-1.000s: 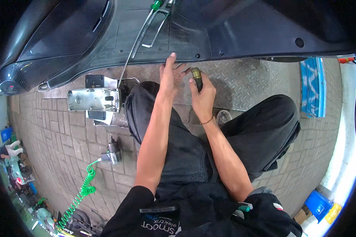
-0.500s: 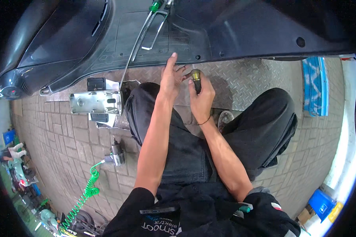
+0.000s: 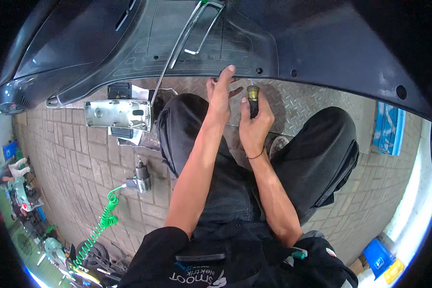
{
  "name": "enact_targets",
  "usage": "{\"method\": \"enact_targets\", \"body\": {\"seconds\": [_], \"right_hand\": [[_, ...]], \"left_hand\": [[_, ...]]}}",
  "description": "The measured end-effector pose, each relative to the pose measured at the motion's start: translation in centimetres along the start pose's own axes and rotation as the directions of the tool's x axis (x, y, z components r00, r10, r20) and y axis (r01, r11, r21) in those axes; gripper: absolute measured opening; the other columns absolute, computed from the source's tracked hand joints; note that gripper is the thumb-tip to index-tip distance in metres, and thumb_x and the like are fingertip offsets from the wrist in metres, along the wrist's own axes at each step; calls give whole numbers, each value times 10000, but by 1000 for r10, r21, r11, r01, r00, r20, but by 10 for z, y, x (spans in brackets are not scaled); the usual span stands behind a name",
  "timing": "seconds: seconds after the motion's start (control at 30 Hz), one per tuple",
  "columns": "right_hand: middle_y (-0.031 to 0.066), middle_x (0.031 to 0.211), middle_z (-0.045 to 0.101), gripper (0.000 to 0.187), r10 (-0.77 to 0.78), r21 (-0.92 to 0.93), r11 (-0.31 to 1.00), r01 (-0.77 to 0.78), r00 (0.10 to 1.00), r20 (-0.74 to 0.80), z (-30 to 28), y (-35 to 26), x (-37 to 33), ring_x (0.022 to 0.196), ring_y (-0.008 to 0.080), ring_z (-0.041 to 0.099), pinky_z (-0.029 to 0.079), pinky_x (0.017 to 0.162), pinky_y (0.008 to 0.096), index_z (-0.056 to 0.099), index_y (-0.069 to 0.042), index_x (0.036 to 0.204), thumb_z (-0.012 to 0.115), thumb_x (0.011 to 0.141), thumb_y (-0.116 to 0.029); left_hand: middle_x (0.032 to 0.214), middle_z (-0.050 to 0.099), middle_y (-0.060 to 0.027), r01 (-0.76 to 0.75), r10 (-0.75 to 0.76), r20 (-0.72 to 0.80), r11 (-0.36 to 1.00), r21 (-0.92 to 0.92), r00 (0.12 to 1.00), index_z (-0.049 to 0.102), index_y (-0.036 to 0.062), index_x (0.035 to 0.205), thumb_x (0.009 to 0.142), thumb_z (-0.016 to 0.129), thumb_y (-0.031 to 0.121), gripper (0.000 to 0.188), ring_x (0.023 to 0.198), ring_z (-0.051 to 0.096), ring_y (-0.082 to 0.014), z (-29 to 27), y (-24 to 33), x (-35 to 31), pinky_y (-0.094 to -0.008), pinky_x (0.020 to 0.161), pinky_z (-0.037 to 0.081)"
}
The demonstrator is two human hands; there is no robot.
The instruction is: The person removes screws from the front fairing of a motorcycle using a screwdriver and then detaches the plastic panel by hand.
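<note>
My left hand [image 3: 220, 99] is at the lower edge of a dark plastic scooter body panel [image 3: 321, 53]. Its thumb is raised against the edge and its fingers are spread just below, with nothing visible in them. Close by on the right, my right hand [image 3: 258, 124] is closed round a short black-and-yellow handled tool [image 3: 253, 94]. The tool's round knurled end points up toward the panel, just short of its edge. Across the footboard lies a long-shafted screwdriver [image 3: 177, 41] with a green handle, beside a bent metal bar [image 3: 207, 34].
A silver metal housing [image 3: 117, 114] rests on dark parts to my left. Behind it, an air impact tool [image 3: 141, 180] lies on paving with a coiled green hose [image 3: 109, 211]. A blue crate [image 3: 389, 127] stands right; blue and yellow bins [image 3: 379, 259] are lower right.
The panel and both hands sit farther right in the picture as the view has shifted. My right hand still holds the tool, which is tilted slightly differently.
</note>
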State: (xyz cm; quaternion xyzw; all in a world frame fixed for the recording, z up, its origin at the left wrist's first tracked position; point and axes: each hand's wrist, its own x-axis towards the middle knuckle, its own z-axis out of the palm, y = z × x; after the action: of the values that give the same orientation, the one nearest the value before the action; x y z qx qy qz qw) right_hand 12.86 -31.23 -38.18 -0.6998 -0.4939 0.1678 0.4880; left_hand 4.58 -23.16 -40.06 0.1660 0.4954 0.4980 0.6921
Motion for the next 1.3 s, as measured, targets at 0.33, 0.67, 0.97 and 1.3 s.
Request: {"method": "enact_targets", "body": {"seconds": [0.33,0.67,0.97,1.3], "right_hand": [[269,1024,715,325,47,22,999,-47,999,-10,0,-7,8,930,368,706,531,860,425,656,116,1184,696,939,-93],[293,1048,696,341,74,0,997,-74,996,45,-12,-10,13,929,434,702,538,839,430,653,97,1185,707,899,-79],[215,822,718,294,434,292,824,-486,872,228,-33,-14,30,758,209,648,531,763,387,730,98,1052,758,863,-125],[119,709,713,346,403,422,741,-522,849,343,-23,11,18,628,183,650,508,615,372,766,47,980,722,929,-292]], "left_hand": [[1127,595,-59,-97,87,-107,991,-93,990,578,55,1158,854,811,292,450,996,565,-182,14,-6,4,-432,913,560],[935,518,-36,-158,149,-128,985,-65,980,510,58,1060,891,780,324,415,838,539,-151,12,-18,7,-465,918,587],[885,593,-44,-167,162,-103,985,-40,981,591,70,1074,924,708,421,400,860,589,-193,1,-29,19,-428,923,543],[1132,672,-113,-16,7,85,994,108,996,576,91,1328,946,611,613,648,1028,664,-294,4,16,11,-468,939,480]]}}
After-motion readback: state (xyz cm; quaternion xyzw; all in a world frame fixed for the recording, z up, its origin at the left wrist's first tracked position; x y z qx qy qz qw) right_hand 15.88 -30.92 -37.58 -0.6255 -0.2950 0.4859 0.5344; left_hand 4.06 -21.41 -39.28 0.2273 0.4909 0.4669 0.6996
